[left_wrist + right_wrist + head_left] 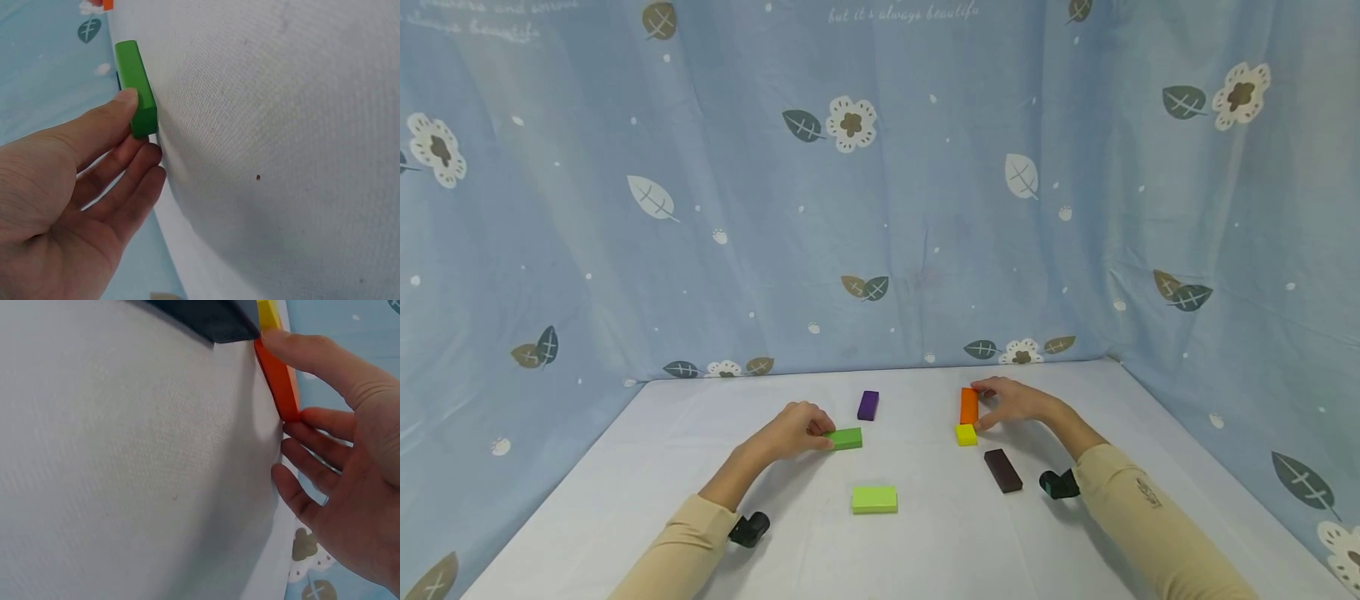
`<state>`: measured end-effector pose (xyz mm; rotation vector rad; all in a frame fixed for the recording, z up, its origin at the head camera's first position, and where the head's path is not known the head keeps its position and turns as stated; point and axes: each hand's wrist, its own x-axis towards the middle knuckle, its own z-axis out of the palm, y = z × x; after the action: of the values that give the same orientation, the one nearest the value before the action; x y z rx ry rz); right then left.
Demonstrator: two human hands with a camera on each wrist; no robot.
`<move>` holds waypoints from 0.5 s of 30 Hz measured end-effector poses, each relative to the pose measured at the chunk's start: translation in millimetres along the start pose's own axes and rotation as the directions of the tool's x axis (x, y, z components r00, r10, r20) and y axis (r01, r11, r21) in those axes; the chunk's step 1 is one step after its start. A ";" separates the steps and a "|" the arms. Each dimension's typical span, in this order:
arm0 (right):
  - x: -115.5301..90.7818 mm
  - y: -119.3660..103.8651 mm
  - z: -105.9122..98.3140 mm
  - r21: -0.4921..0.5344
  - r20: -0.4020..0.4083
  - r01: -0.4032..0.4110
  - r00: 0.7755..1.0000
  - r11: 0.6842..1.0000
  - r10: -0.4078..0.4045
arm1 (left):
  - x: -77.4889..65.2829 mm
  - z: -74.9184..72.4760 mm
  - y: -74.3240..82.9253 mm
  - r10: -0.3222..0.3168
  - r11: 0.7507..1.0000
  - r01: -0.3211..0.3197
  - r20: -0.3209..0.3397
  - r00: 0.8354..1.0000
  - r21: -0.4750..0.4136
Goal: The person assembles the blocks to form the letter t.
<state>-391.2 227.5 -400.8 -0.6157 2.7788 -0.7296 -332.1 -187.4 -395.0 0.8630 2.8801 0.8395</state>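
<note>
My left hand pinches one end of a green block, thumb on one side and fingers on the other. In the left wrist view the thumb lies along the green block and the other fingers are loosely bent below. At the right, my right hand spans an orange block lengthwise. The right wrist view has the thumb by the seam between the orange block and a yellow block, with the index fingertip at the orange block's far end. The small yellow block sits against its near end.
A purple block lies at the back, beyond the green one. A lime-green block lies nearer the front, and a dark brown block is close to the right forearm. Blue patterned curtain borders the white tabletop.
</note>
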 end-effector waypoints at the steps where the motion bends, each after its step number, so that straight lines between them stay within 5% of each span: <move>1: 0.5 0.4 -0.2 -0.002 0.002 -0.002 1.000 1.000 0.002 | -0.1 -0.1 0.2 0.000 1.000 0.000 -0.001 1.000 0.001; 15: 5.4 4.8 1.3 -0.010 -0.012 -0.016 1.000 1.000 0.016 | -1.9 1.5 4.7 -0.029 1.000 0.029 -0.014 0.999 -0.007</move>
<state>-397.3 228.4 -404.8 -0.5921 2.7970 -0.7190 -327.9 -184.3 -394.1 0.8156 2.8931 0.8559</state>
